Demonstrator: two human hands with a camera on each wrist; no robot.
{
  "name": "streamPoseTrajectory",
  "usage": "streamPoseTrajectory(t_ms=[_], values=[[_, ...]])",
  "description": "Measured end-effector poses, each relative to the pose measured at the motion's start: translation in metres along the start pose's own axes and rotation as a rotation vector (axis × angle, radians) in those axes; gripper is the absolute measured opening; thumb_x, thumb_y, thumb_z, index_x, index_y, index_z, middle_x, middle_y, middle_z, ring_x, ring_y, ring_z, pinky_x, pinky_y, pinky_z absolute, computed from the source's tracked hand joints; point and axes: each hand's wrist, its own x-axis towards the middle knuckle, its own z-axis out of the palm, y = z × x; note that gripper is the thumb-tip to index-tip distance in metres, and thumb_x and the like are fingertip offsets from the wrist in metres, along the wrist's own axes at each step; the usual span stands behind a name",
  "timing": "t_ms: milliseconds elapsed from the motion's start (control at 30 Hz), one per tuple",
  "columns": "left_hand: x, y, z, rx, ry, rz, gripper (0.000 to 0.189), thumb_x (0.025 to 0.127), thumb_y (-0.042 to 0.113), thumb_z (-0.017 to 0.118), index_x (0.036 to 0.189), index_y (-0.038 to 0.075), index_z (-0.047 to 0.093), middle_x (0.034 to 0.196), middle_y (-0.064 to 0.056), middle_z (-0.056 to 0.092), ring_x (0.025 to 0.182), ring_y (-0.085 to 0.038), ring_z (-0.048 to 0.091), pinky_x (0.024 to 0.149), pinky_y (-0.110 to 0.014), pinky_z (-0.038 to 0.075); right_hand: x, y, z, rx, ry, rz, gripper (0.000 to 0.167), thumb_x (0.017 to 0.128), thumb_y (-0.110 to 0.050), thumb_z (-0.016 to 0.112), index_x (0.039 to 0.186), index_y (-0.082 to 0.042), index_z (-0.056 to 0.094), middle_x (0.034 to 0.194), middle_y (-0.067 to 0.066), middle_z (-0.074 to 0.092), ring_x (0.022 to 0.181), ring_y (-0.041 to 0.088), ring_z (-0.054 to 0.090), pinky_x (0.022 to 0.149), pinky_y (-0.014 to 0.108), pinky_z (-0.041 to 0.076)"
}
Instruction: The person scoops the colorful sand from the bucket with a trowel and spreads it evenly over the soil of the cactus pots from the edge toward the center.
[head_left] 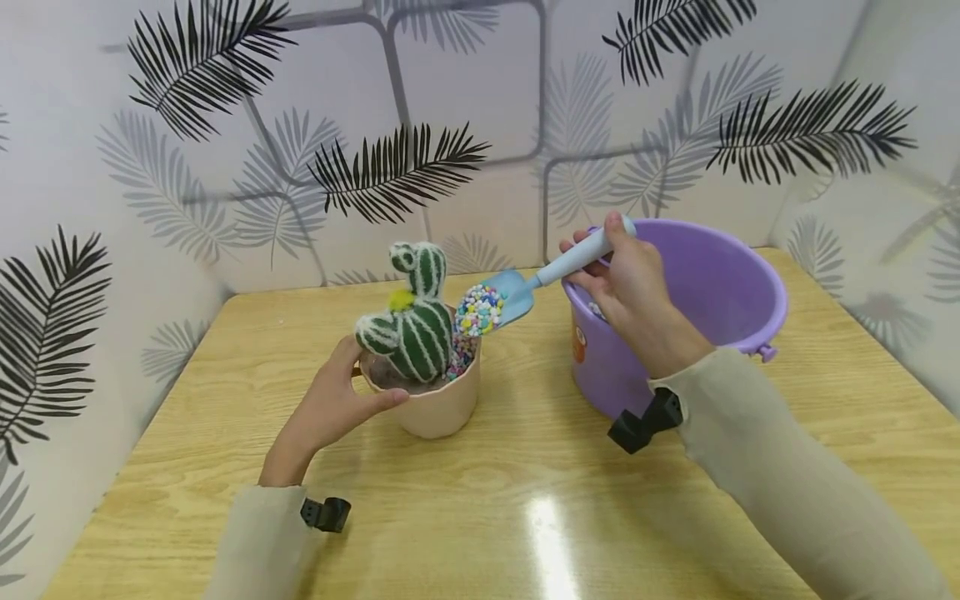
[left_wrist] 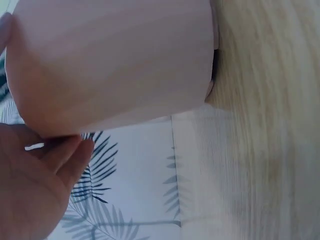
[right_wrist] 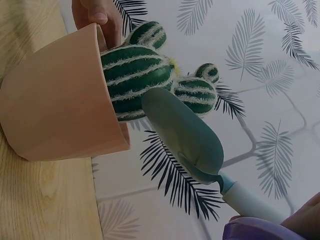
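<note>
A peach flowerpot [head_left: 441, 410] stands on the table, holding a green fuzzy artificial cactus [head_left: 426, 340] with a yellow bloom. Inside it, small colored pebbles [head_left: 462, 357] lie along the right side. My left hand [head_left: 330, 408] grips the pot at its left rim, thumb at the front; in the left wrist view the fingers [left_wrist: 70, 160] lie against its wall. With my right hand [head_left: 630, 283] I hold a light blue trowel [head_left: 517, 302] by its handle. Its scoop carries a heap of pastel pebbles [head_left: 480, 310] just above the pot's right rim, beside the cactus.
A purple bucket [head_left: 613, 379] stands at the right, under and beside my right hand; a few pebbles show inside it. Behind the wooden table [head_left: 450, 517] rises a wall [head_left: 480, 100] with a leaf pattern. Each wrist wears a black camera [head_left: 647, 422].
</note>
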Motion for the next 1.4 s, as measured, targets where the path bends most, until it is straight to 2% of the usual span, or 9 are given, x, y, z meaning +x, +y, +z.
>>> streamPoseTrajectory(t_ms=[200,367,467,633,700,867,1067,1233,1400], values=[[-0.010,0.020,0.015,0.119,0.090,-0.081,0.097,0.081,0.048,0.072,0.152,0.008,0.019,0.150,-0.023,0.025,0.136,-0.041,0.032,0.105,-0.057,0.036,0.000,0.000,-0.001,0.011,-0.001,-0.004,0.038,0.101,-0.029,0.037,0.136,-0.017,0.036,0.115,0.012,0.045,0.134,0.034,0.040,0.111,0.046,0.031],[-0.016,0.027,0.019,0.102,0.123,-0.134,0.101,0.080,0.051,0.072,0.152,0.006,0.017,0.149,-0.025,0.023,0.133,-0.042,0.035,0.105,-0.056,0.037,0.000,0.001,0.000,-0.006,0.006,0.000,0.036,0.101,-0.028,0.037,0.135,-0.017,0.036,0.115,0.011,0.045,0.133,0.033,0.041,0.111,0.045,0.031],[-0.015,0.020,0.011,0.092,0.084,-0.129,0.100,0.080,0.046,0.074,0.151,0.005,0.017,0.145,-0.026,0.026,0.128,-0.040,0.040,0.102,-0.054,0.040,0.001,0.002,0.000,-0.025,0.013,0.013,0.036,0.101,-0.028,0.037,0.135,-0.016,0.036,0.117,0.012,0.046,0.133,0.032,0.042,0.111,0.045,0.031],[-0.006,0.005,-0.005,0.063,-0.040,-0.045,0.098,0.080,0.036,0.076,0.152,0.006,0.017,0.144,-0.023,0.030,0.129,-0.036,0.038,0.100,-0.052,0.043,0.000,0.003,0.000,-0.061,0.025,0.015,0.040,0.101,-0.029,0.036,0.139,-0.016,0.033,0.119,0.012,0.046,0.132,0.031,0.043,0.110,0.043,0.034],[-0.002,0.004,-0.007,0.051,-0.064,-0.030,0.097,0.080,0.035,0.077,0.152,0.010,0.018,0.141,-0.020,0.035,0.128,-0.034,0.038,0.101,-0.052,0.042,0.000,0.002,0.000,-0.066,0.024,0.010,0.042,0.101,-0.029,0.036,0.141,-0.016,0.032,0.120,0.012,0.046,0.132,0.031,0.044,0.110,0.043,0.034],[-0.003,0.016,-0.001,0.107,-0.022,-0.099,0.100,0.080,0.045,0.074,0.151,0.003,0.017,0.141,-0.023,0.035,0.130,-0.038,0.037,0.103,-0.055,0.039,0.001,0.001,0.001,-0.079,0.004,0.005,0.045,0.101,-0.030,0.036,0.144,-0.017,0.029,0.120,0.012,0.045,0.133,0.032,0.042,0.111,0.044,0.032],[-0.012,0.036,0.011,0.162,0.036,-0.177,0.108,0.080,0.054,0.070,0.149,-0.006,0.014,0.147,-0.033,0.022,0.134,-0.047,0.031,0.104,-0.059,0.036,0.001,0.001,0.003,-0.087,0.003,-0.004,0.040,0.101,-0.030,0.036,0.139,-0.017,0.032,0.119,0.012,0.045,0.133,0.033,0.043,0.110,0.044,0.032],[-0.012,0.034,0.003,0.150,-0.005,-0.191,0.110,0.079,0.051,0.072,0.150,-0.005,0.010,0.147,-0.032,0.022,0.132,-0.047,0.033,0.102,-0.061,0.036,0.001,0.003,0.005,-0.080,-0.005,0.000,0.036,0.101,-0.029,0.036,0.135,-0.017,0.035,0.118,0.013,0.044,0.133,0.034,0.042,0.110,0.045,0.033],[-0.009,0.025,-0.003,0.126,-0.062,-0.158,0.112,0.080,0.049,0.072,0.151,-0.003,0.005,0.150,-0.029,0.019,0.135,-0.044,0.030,0.105,-0.061,0.033,0.002,0.005,0.006,-0.094,0.002,-0.001,0.035,0.101,-0.029,0.036,0.134,-0.017,0.036,0.116,0.012,0.044,0.132,0.034,0.042,0.110,0.045,0.033]])
